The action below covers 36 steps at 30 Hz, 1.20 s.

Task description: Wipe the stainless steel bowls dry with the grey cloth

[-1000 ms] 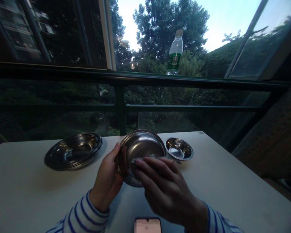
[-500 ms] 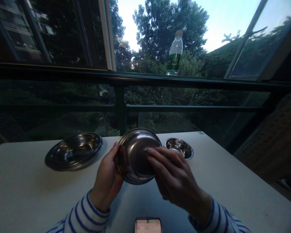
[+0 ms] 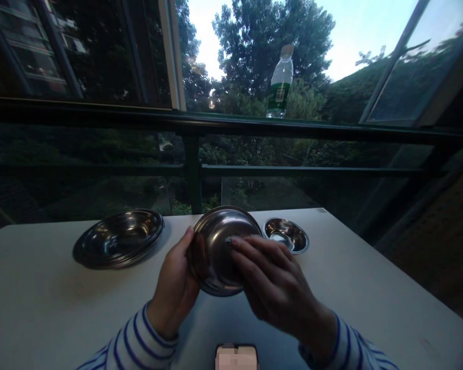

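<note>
My left hand [image 3: 177, 280] grips a shiny stainless steel bowl [image 3: 214, 252] by its left rim, thumb at the edge. The bowl is held tilted above the table, and its rounded outer side seems to face me. My right hand [image 3: 275, 277] rests its bunched fingertips on the middle of that surface. A small greyish bit shows at the fingertips, too little to name; the fingers hide the bowl's right part. Beyond the right hand a smaller steel bowl [image 3: 293, 237] sits on the table. To the left lies a stack of wider steel bowls [image 3: 119, 239].
The white table [image 3: 38, 288] reaches to a dark railing [image 3: 231, 122] at a window. On the railing stands a clear bottle [image 3: 280, 87] with a green label. A phone-like object [image 3: 237, 357] lies at the near edge, its screen blurred.
The right fingertips have shifted slightly left on the bowl. Both hands keep their hold, and the bowl sits a little lower and further right in view.
</note>
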Available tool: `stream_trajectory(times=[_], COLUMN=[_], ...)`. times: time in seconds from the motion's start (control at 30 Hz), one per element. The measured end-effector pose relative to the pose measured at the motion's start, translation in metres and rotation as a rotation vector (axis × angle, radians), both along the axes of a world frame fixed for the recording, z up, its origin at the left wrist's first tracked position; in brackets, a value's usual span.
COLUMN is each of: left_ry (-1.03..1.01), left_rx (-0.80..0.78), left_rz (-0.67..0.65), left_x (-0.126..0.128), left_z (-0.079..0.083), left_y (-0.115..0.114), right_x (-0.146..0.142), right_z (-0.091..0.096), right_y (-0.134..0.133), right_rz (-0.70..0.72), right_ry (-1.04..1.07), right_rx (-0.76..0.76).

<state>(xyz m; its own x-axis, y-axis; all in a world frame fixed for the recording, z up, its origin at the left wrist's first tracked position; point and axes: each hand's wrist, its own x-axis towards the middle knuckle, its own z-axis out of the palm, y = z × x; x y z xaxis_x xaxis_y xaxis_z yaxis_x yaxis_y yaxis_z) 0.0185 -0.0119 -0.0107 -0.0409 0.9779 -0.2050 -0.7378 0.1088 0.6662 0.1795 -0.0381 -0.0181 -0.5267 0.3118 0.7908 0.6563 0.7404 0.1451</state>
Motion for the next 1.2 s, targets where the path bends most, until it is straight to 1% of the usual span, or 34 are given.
stream_trajectory(times=[0.07, 0.13, 0.23, 0.37, 0.43, 0.53, 0.6, 0.7, 0.87, 1.03, 1.2], left_ry=[0.006, 0.036, 0.076, 0.066, 0.056, 0.047, 0.041, 0.047, 0.042, 0.021, 0.008], left_rx=[0.016, 0.018, 0.014, 0.011, 0.007, 0.011, 0.012, 0.005, 0.035, 0.012, -0.001], left_rz=[0.029, 0.001, -0.042, 0.006, -0.029, -0.097, -0.080, -0.047, -0.106, -0.067, -0.087], left_x=[0.0004, 0.0012, 0.0019, 0.0005, 0.0002, 0.0012, 0.0022, 0.0027, 0.0007, 0.0008, -0.0039], left_z=[0.0000, -0.0004, -0.0016, -0.0033, -0.0052, -0.0069, -0.0060, -0.0036, -0.0032, -0.0033, -0.0037], left_y=[0.0002, 0.0004, 0.0004, -0.0003, -0.0010, -0.0015, -0.0012, -0.0004, -0.0006, -0.0008, 0.0029], right_x=[0.0003, -0.0002, -0.0007, -0.0001, -0.0015, -0.0037, -0.0033, -0.0023, -0.0058, -0.0048, -0.0075], right_z=[-0.0001, -0.0005, -0.0009, -0.0004, -0.0005, -0.0011, -0.0014, -0.0023, -0.0037, -0.0020, -0.0052], right_y=[0.0007, 0.0007, -0.0002, -0.0007, -0.0014, -0.0021, -0.0014, -0.0006, -0.0036, -0.0023, -0.0029], right_rz=[-0.028, -0.026, 0.013, -0.025, -0.025, 0.023, 0.017, -0.028, 0.048, -0.046, 0.034], right_ry=[0.028, 0.033, 0.001, 0.033, 0.033, -0.030, -0.031, 0.022, -0.052, -0.025, -0.106], right_rx=[-0.011, -0.013, -0.001, -0.017, -0.022, -0.016, -0.017, -0.033, -0.020, -0.066, -0.063])
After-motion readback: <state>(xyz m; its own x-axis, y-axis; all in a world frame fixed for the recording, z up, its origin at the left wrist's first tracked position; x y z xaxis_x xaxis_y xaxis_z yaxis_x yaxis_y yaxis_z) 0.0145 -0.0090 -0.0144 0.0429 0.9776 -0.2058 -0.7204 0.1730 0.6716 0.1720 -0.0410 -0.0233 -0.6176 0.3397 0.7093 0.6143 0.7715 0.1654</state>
